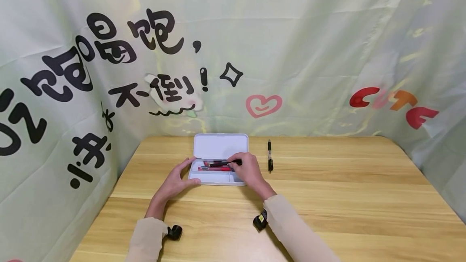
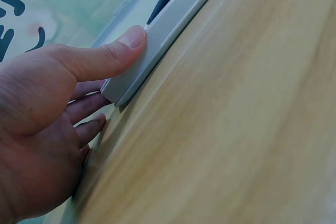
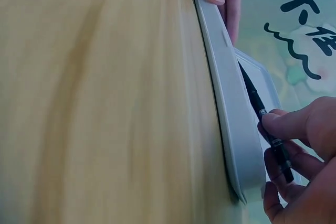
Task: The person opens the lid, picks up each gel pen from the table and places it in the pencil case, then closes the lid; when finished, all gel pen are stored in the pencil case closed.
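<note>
A white pencil case [image 1: 209,178] lies with its lid [image 1: 220,145] raised toward the back. My left hand [image 1: 174,182] holds its left end, the thumb on the front rim and the other fingers round the side. Over the case's right part, my right hand [image 1: 251,171] pinches a black pen [image 3: 254,95] between thumb and fingers. In the head view this pen points left across the back compartment. Several pens, among them a red pen [image 1: 214,169], lie in that compartment, partly hidden by my right hand.
Another black pen [image 1: 270,156] lies on the wooden table [image 1: 327,197], right of the case, pointing away from me. A printed cloth [image 1: 309,60] hangs behind the table and along its sides. A small black camera [image 1: 174,232] sits at my left wrist.
</note>
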### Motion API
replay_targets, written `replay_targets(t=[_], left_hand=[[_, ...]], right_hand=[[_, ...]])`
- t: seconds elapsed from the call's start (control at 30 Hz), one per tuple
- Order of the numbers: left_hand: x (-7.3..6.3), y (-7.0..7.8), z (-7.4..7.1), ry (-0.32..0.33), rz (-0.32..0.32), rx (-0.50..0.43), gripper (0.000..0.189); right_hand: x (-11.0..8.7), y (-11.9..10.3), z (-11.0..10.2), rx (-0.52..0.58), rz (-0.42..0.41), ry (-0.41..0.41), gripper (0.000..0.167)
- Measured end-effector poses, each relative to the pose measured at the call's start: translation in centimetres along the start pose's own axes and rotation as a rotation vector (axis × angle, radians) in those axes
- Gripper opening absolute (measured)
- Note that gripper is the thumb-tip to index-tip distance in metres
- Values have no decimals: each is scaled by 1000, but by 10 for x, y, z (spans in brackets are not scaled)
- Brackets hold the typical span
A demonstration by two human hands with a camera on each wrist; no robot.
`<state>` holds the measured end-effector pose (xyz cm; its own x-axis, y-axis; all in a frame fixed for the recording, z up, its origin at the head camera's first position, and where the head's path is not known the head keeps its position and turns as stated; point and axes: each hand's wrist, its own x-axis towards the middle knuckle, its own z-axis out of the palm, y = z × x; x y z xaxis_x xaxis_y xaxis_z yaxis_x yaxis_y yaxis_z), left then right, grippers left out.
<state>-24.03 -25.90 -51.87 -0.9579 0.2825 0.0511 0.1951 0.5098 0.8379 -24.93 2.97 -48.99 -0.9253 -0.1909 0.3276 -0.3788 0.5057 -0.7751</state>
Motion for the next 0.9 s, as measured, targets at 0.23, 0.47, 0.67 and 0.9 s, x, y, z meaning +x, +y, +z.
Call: replay_targets(t=[0.23,0.47,0.67,0.9], left_hand=[[1,2,-1,5,9,8,87],[-1,3,0,1,-5,14,87],[1,3,3,1,-8,-6,87],[1,-1,1,5,-15,-14,87]], right_hand=[[2,-2,2,-62,-2,-39,11],[-2,0,-8,-10,29,-15,15],[-8,9,-35,35,64,56,18],[-17,25,-68,17,65,158,22]])
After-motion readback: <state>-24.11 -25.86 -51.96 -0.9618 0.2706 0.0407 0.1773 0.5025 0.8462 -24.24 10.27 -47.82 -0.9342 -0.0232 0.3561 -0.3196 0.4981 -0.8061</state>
